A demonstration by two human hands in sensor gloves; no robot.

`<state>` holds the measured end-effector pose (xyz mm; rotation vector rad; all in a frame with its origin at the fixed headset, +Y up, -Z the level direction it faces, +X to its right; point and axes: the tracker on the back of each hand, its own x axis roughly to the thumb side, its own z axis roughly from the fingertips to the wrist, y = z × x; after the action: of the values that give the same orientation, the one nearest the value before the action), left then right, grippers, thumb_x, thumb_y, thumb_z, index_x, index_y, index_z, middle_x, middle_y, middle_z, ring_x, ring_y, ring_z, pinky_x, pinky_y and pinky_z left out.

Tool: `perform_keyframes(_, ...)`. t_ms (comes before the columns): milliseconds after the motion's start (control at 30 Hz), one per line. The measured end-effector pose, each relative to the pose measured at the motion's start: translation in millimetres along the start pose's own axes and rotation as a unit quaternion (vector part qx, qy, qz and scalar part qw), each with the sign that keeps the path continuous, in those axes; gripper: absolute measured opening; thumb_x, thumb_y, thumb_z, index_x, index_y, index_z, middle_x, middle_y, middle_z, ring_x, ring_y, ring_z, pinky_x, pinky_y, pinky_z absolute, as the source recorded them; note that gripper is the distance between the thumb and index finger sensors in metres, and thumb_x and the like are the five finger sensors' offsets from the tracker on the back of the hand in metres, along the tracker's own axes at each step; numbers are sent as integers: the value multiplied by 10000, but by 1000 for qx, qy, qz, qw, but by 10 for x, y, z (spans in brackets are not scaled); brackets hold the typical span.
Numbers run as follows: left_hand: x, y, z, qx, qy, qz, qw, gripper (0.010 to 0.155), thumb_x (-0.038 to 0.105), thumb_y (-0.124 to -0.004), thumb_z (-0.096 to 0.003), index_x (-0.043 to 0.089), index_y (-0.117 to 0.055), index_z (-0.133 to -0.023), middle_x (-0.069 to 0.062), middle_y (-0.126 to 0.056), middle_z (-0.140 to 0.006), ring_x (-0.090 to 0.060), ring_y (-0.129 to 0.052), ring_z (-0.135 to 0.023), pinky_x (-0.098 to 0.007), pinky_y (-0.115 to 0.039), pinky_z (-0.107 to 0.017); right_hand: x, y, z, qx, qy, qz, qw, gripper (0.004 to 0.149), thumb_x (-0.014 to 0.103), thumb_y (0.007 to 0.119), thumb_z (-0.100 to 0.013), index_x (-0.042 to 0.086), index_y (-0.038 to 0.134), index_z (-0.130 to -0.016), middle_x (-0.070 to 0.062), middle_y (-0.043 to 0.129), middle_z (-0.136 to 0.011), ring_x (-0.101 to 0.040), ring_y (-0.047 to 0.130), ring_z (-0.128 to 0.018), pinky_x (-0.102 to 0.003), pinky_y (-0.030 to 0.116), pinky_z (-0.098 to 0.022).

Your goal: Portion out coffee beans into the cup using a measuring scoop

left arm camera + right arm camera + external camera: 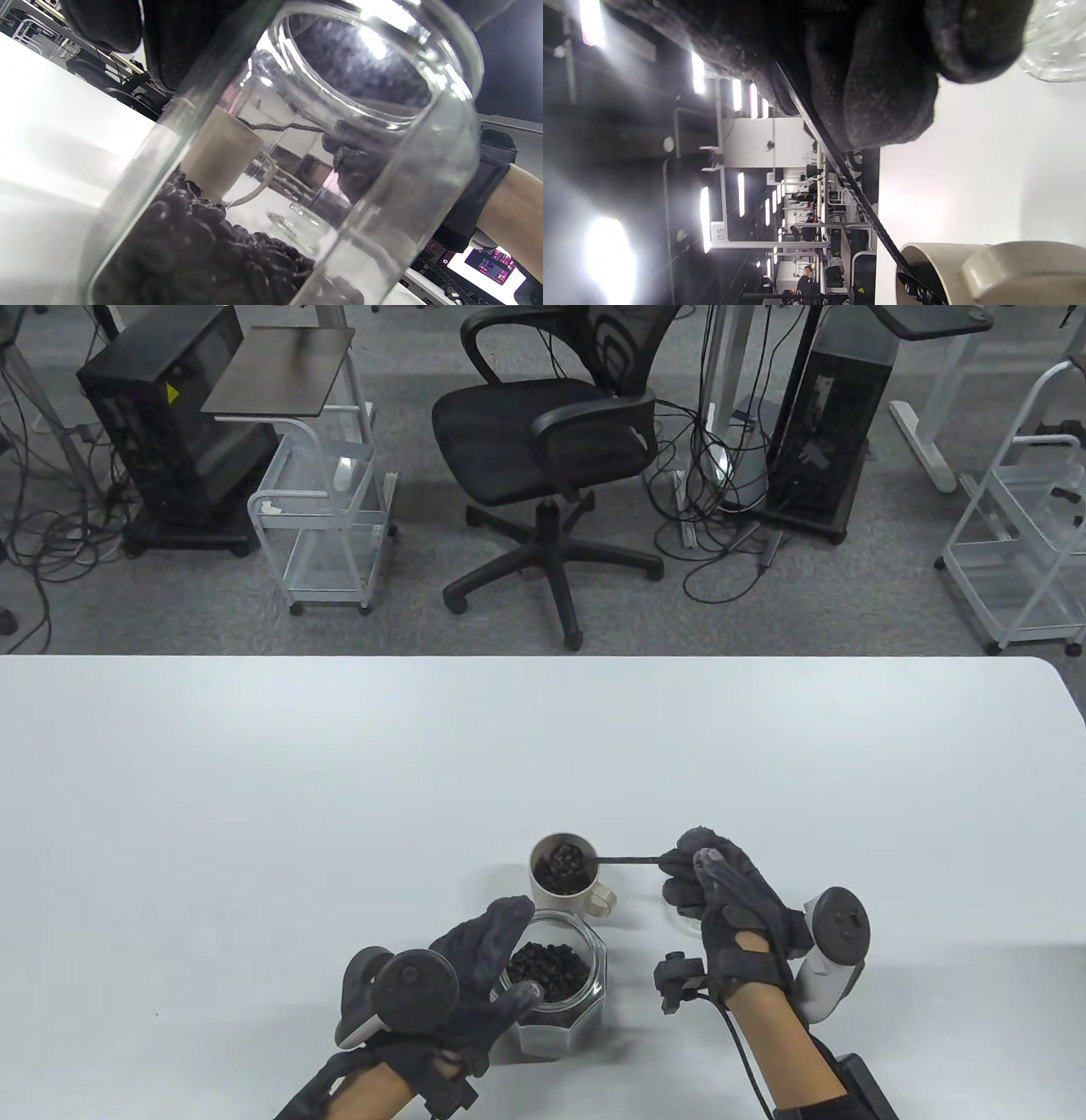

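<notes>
Right hand (721, 891) pinches the scoop (624, 860) over the cup (564, 875) (nearly full), left hand (475, 976) grips the jar (556, 984); tip slowly, keep low.

**An office-like lab space**

We see a white table (339, 780) on grey carpet, facing a black mesh office chair (551, 432), two computer towers (161, 424) with tangled cables (713, 458), and white wire carts (327, 526). In the right wrist view, ceiling light strips (740, 195) run over what may be further desks; it is blurred.
</notes>
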<state>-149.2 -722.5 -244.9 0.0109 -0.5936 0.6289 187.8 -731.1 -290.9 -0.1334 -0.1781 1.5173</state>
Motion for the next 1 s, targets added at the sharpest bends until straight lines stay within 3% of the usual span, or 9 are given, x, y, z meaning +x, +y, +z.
perform_keyframes(233,0,1,0,0,0,1,1000,915,719,-553,-422,144,-395,-1116,-229,-564,-1141,-541,-737,-973,-707,-571,-670,171,143,61,33,-109,99,989,404,317,770,-522,160,804,-892,-243,873,-799,-438,957,-564,-568,732,-444)
perform_keyframes(433,-1,0,-1,0,0,0,1000,917,719,-553,-422,142,-395,-1117,-228,-564,-1141,-542,-735,-974,-707,-571,-670,314,321,160,76,-215,177,957,404,303,783,-510,155,821,-884,-248,878,-797,-458,950,-568,-587,718,-448)
perform_keyframes(567,-1,1,-1,0,0,0,1000,917,719,-553,-422,142,-394,-1117,-230,-564,-1141,-540,-738,-974,-707,-571,-670,394,468,258,114,-286,244,919,404,296,789,-506,154,827,-882,-251,878,-802,-469,943,-582,-598,707,-457)
perform_keyframes(800,-2,0,-1,0,0,0,1000,916,719,-553,-422,144,-394,-1117,-229,-564,-1141,-542,-736,-974,-708,-570,-670,483,688,437,179,-396,362,825,403,287,793,-500,161,831,-882,-242,874,-819,-476,935,-613,-615,691,-479)
perform_keyframes(1000,-2,-1,-1,0,0,1,1000,915,718,-554,-422,144,-395,-1116,-229,-565,-1140,-540,-738,-973,-707,-572,-670,504,741,495,191,-421,388,797,403,282,798,-498,159,834,-881,-244,872,-821,-480,934,-618,-622,687,-482)
